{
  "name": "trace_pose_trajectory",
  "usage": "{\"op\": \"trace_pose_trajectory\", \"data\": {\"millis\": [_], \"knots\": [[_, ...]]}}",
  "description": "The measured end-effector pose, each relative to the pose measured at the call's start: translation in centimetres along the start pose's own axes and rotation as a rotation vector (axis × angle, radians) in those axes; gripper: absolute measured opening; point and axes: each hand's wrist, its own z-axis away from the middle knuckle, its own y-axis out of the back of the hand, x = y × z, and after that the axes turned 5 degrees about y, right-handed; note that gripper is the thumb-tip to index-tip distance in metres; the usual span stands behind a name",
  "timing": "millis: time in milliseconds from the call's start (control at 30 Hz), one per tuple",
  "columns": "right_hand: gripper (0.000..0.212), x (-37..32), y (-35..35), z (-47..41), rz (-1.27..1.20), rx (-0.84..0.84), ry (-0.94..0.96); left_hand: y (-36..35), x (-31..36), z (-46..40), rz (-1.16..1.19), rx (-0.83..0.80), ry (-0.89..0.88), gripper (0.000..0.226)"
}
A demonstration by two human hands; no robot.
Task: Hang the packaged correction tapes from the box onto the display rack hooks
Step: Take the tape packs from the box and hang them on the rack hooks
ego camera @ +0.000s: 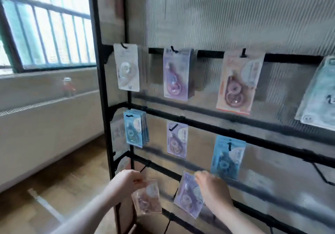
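Note:
My left hand (129,180) pinches the top of a pinkish correction tape pack (147,197), held just below an empty black hook (144,168) on the rack's third bar. My right hand (212,190) grips the top of a purple pack (188,195) close to that same bar. The black display rack (101,92) carries packs on its hooks: a white one (127,67), purple ones (176,74), a peach one (237,83) on the top bar; blue ones (136,127), a purple one (176,139) and a blue one (226,156) lower. The box is out of view.
A teal pack (319,96) hangs at the right edge. An empty hook (320,174) juts out at lower right. A barred window (47,27), a bottle (68,87) on the sill and a radiator cover (45,134) lie left, over wooden floor (54,188).

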Motion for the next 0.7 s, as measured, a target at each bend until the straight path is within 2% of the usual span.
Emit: {"op": "trace_pose_trajectory", "data": {"millis": [133,267,467,700], "knots": [[0.017,0.1,6.1,-0.3,-0.005,0.092,0.062,5.1,3.5,-1.1,0.047,0.081,-0.037,0.020],[0.019,1.3,10.1,0.5,-0.003,0.196,0.080,8.2,7.1,-1.3,0.042,0.095,-0.094,0.024],[0.023,5.0,13.1,1.5,0.020,0.285,0.076,10.0,11.4,-1.9,0.036,0.068,-0.151,0.027],[0.026,9.5,14.7,4.3,0.007,0.356,0.010,9.7,16.6,-2.1,0.062,0.066,-0.222,0.043]]}}
